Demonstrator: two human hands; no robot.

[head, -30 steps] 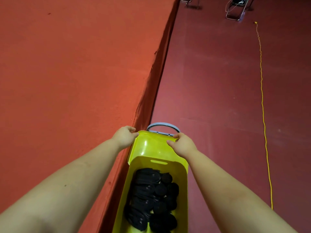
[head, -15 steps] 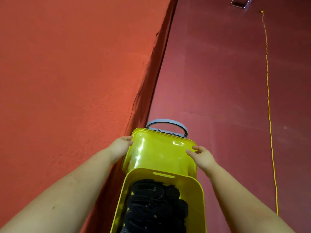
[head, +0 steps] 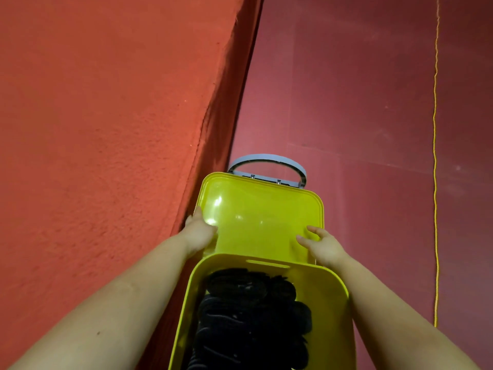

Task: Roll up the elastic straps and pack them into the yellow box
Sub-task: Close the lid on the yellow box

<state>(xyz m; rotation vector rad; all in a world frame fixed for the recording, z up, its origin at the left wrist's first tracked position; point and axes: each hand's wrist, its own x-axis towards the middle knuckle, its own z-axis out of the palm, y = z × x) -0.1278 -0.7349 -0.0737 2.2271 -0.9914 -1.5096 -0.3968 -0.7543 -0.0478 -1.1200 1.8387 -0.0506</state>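
Glossy yellow plastic box (head: 330,303) fills lower centre of the frame, open top facing the camera, cut off by the bottom edge; rolled black elastic straps (head: 253,313) piled inside it, packed against the left and middle, bare yellow wall showing on the right; narrow slot in the box's far rim; matching glossy yellow plastic lid (head: 264,217) with rounded corners stands just above the box in the frame, inner side toward the camera, its lower edge hidden behind the box's far rim; curved grey plastic handle (head: 266,158) arcs over the lid's top edge; left hand (head: 198,233) at centre-left holds the lid's left edge, thumb over the inner face, fingers mostly hidden behind the edge; right hand (head: 322,245) at centre-right grips the lid's lower right corner area, fingers curled onto the inner face near the right edge; both bare forearms run in from the lower corners; orange-red textured raised surface (head: 106,129) takes the whole left half of the frame, its dark side edge running diagonally from top centre down to the box; dark red floor (head: 360,102) fills the right half; thin yellow cord (head: 435,156) lies along the floor near the right edge of the frame, top to lower right, well apart from the box
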